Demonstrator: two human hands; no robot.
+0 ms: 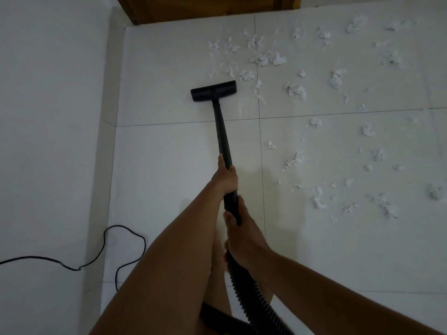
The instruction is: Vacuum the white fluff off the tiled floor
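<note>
Entry, head view only.

Left hand (225, 176): fingers (231, 169) curled round the black vacuum wand (223, 134), thumb laid along the tube toward the floor nozzle (213, 91). Right hand (242, 232): fingers wrapped round the wand's near end, behind the left hand as counted from the nozzle, just where the ribbed hose (244, 284) joins. Its fingertips on the far side were hidden, so I could not tell how tightly they closed. Both arms were stretched out.

The nozzle lay flat on the tiled floor (169, 160), on bare tile. White fluff (268, 58): the nearest clumps sat just beyond the nozzle's far edge and just beside its right end. The bulk spread well to the right of the nozzle and back down that side toward me. Left of the nozzle I saw no fluff up to the wall (48, 117). A wooden door frame (193, 8) stood beyond the nozzle. The power cord (125, 238) looped on the floor behind and left of the nozzle.

Judgement: sweeping step in hand, early to middle, with most of the fluff lying uncollected. The next move, as I judged it, called for a push forward and a swing of the nozzle rightward, kept flat on the tile, in overlapping lanes. Light clumps may scatter ahead of the nozzle, so approach slowly and mind the hose slack.
</note>
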